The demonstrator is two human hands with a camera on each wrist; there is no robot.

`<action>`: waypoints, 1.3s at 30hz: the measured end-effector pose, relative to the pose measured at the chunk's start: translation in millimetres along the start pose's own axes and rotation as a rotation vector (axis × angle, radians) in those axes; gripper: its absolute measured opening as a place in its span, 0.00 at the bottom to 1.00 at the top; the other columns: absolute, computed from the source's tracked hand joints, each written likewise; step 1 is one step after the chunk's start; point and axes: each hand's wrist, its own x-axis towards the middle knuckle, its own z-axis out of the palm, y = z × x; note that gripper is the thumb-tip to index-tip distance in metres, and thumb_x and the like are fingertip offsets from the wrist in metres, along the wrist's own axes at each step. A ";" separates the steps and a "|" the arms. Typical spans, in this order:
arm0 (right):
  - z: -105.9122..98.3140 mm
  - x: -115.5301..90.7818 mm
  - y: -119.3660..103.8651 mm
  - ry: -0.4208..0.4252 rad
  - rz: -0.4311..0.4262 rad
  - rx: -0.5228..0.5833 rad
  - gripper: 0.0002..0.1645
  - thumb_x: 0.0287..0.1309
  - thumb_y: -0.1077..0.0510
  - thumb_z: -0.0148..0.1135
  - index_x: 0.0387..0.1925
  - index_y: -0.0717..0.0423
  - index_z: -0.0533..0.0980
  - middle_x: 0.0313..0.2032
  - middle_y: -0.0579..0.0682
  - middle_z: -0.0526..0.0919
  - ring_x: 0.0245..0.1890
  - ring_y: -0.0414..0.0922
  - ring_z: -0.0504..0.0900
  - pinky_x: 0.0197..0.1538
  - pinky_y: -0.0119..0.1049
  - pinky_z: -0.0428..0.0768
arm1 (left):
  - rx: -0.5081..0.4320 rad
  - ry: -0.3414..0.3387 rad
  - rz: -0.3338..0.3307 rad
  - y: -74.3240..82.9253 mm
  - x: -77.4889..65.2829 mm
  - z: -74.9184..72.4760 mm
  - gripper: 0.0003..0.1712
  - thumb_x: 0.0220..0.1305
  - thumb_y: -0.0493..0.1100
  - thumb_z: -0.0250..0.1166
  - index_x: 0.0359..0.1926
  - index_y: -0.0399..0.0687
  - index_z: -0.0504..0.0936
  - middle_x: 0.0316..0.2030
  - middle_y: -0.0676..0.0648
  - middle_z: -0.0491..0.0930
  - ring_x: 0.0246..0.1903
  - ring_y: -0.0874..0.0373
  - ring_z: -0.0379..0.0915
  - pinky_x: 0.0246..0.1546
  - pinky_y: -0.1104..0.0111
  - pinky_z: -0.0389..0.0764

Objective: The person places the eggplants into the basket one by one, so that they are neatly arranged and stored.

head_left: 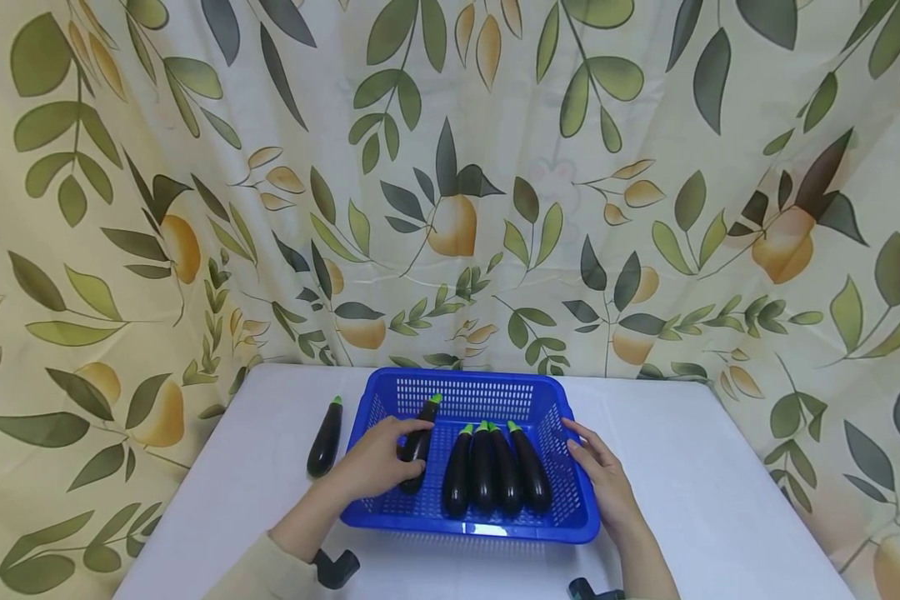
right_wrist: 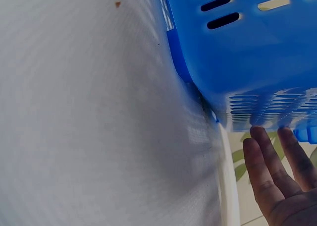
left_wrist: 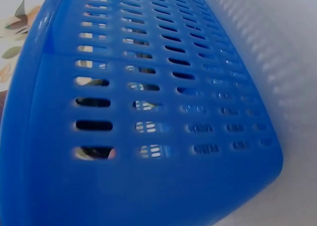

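Observation:
A blue plastic basket [head_left: 465, 527] with slotted walls stands on the table. Inside, toward its left side, my left hand [head_left: 378, 457] grips a dark eggplant [head_left: 417, 450] with a green stem end, thumb on one side and fingers across the other. Several more eggplants [head_left: 483, 471] lie side by side in the basket's right half, stems pointing away from me. My right hand [head_left: 603, 475] is at the basket's right wall, and its extended fingers [right_wrist: 265, 174] reach along the outside there. The left wrist view has only the basket wall [left_wrist: 54, 137], with the left hand mostly hidden behind it.
Another eggplant [head_left: 326, 437] lies on the white-covered table [head_left: 270, 450], left of the basket. A leaf-and-fruit patterned curtain [head_left: 450, 292] hangs right behind the table's back edge. Dark wrist devices [head_left: 336, 570] show near both forearms.

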 end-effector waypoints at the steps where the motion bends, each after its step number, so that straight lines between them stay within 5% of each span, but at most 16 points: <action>1: 0.0 -0.2 0.1 0.001 0.001 -0.002 0.33 0.75 0.35 0.51 0.76 0.36 0.65 0.78 0.61 0.62 0.73 0.68 0.68 0.64 0.63 0.78 | -0.002 -0.004 -0.005 0.3 0.5 1.2 0.32 0.64 0.46 0.73 0.69 0.58 0.77 0.60 0.40 0.77 0.47 0.50 0.75 0.48 0.52 0.85; 14: 0.2 0.0 0.9 -0.003 -0.011 0.006 0.33 0.76 0.36 0.51 0.76 0.37 0.65 0.77 0.62 0.63 0.72 0.69 0.69 0.64 0.63 0.79 | 0.000 -0.053 -0.032 -0.8 6.9 15.9 0.38 0.59 0.44 0.76 0.71 0.56 0.76 0.49 0.43 0.75 0.41 0.51 0.71 0.42 0.58 0.79; 24: 0.5 0.1 0.4 0.003 -0.002 0.013 0.33 0.75 0.36 0.52 0.76 0.37 0.66 0.76 0.62 0.65 0.72 0.68 0.70 0.64 0.63 0.78 | 0.014 -0.059 -0.032 -1.7 9.7 23.3 0.37 0.59 0.43 0.75 0.70 0.56 0.77 0.51 0.43 0.76 0.43 0.50 0.71 0.45 0.55 0.80; 39: 0.8 0.1 0.8 0.004 -0.004 0.012 0.33 0.75 0.36 0.52 0.76 0.36 0.66 0.77 0.61 0.64 0.72 0.68 0.70 0.63 0.62 0.79 | 0.019 -0.069 -0.069 -1.3 14.4 32.7 0.37 0.57 0.42 0.76 0.69 0.56 0.78 0.56 0.38 0.78 0.47 0.47 0.74 0.54 0.40 0.82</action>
